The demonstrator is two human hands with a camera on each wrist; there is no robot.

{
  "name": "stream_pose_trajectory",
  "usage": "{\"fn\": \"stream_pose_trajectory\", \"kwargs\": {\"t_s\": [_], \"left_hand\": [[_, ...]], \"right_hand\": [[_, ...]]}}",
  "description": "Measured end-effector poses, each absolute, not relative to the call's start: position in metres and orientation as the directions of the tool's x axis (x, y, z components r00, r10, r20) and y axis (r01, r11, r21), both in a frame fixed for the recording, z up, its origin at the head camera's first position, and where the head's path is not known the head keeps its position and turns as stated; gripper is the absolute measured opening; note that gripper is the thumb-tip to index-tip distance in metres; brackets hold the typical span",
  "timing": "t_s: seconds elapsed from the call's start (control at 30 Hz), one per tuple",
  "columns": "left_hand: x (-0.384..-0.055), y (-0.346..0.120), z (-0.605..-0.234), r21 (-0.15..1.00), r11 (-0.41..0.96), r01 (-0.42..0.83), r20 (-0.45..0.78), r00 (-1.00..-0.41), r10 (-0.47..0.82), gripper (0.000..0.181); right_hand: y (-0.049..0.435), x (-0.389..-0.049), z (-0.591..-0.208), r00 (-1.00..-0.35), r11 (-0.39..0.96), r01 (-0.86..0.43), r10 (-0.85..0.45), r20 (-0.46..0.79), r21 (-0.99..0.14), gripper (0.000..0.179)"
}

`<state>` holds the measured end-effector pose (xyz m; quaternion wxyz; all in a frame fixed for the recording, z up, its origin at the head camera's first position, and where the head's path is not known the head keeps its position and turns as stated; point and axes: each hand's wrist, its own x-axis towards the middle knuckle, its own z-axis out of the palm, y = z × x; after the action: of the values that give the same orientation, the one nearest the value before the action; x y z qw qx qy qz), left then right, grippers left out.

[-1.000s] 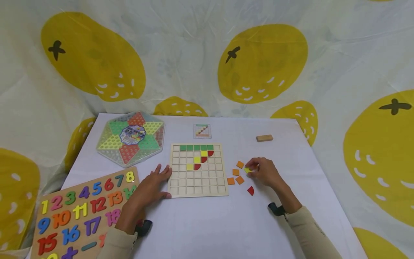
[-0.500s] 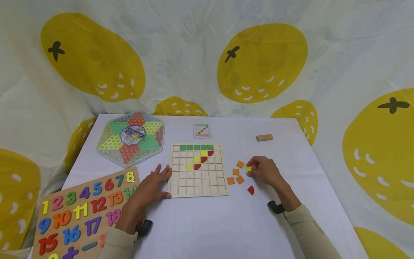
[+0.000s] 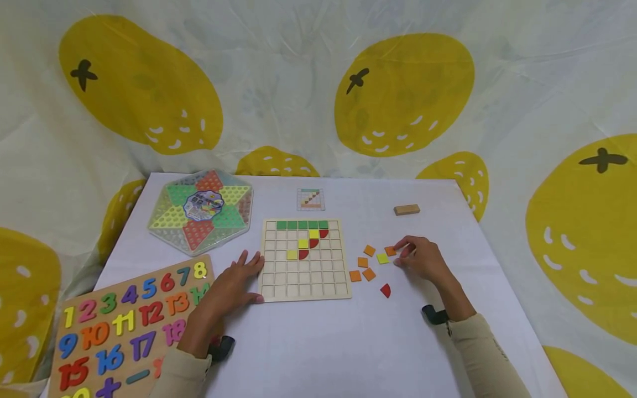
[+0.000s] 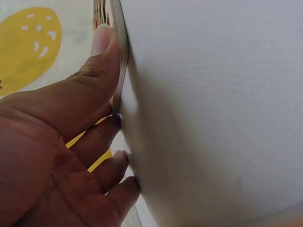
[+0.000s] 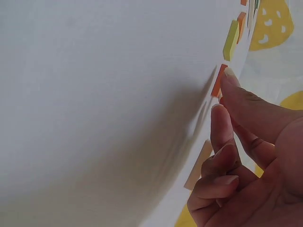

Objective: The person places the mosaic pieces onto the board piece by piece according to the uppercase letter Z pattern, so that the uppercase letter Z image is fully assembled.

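In the head view, a wooden grid board [image 3: 304, 276] lies flat, with green tiles along its top row and yellow and red pieces in a diagonal below. My left hand [image 3: 229, 287] rests at its left edge, fingers spread, thumb [image 4: 102, 42] by the near corner. To the right of the board, my right hand [image 3: 420, 258] is at an orange square tile [image 3: 390, 251]; a fingertip meets its side, with the thumb a little apart. Beside that tile lies a yellow square tile [image 3: 382, 258], free of the fingers. Several other orange tiles [image 3: 369, 273] and a red quarter-circle [image 3: 385, 290] lie nearby.
Behind the board is a small pattern card [image 3: 311, 199]. A wooden block [image 3: 407, 209] lies at the back right. On the left are a star-patterned hexagonal game board [image 3: 181, 235] and a wooden number board [image 3: 129, 345]. A fruit-print cloth [image 3: 288, 83] hangs behind the table.
My right hand has let go of the yellow tile and moved right. The orange tile by its fingers has come into sight. My left hand stays at the board.
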<state>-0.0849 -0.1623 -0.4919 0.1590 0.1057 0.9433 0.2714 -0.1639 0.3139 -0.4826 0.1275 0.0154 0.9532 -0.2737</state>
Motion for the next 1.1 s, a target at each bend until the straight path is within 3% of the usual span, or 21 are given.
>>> {"fn": "stream_pose_trajectory", "kwargs": {"t_s": [0.23, 0.37, 0.6, 1.1], "left_hand": [[-0.085, -0.162, -0.492, 0.544, 0.831, 0.116, -0.241, -0.927, 0.287, 0.1], [-0.086, -0.162, -0.492, 0.541, 0.833, 0.118, -0.242, -0.927, 0.288, 0.101], [-0.085, -0.162, -0.493, 0.544, 0.83, 0.121, -0.238, -0.927, 0.291, 0.1], [-0.083, -0.161, -0.491, 0.551, 0.825, 0.126, -0.227, -0.929, 0.293, 0.099]], "right_hand": [[0.316, -0.156, -0.482, -0.954, 0.834, 0.098, -0.076, -0.289, -0.543, 0.024], [0.313, -0.146, -0.479, -0.93, 0.818, -0.003, -0.213, -0.298, -0.575, 0.024], [0.307, -0.129, -0.479, -0.833, 0.763, -0.119, -0.425, -0.355, -0.635, 0.027], [0.285, -0.129, -0.475, -0.856, 0.755, -0.182, -0.437, -0.276, -0.631, 0.02]]}}
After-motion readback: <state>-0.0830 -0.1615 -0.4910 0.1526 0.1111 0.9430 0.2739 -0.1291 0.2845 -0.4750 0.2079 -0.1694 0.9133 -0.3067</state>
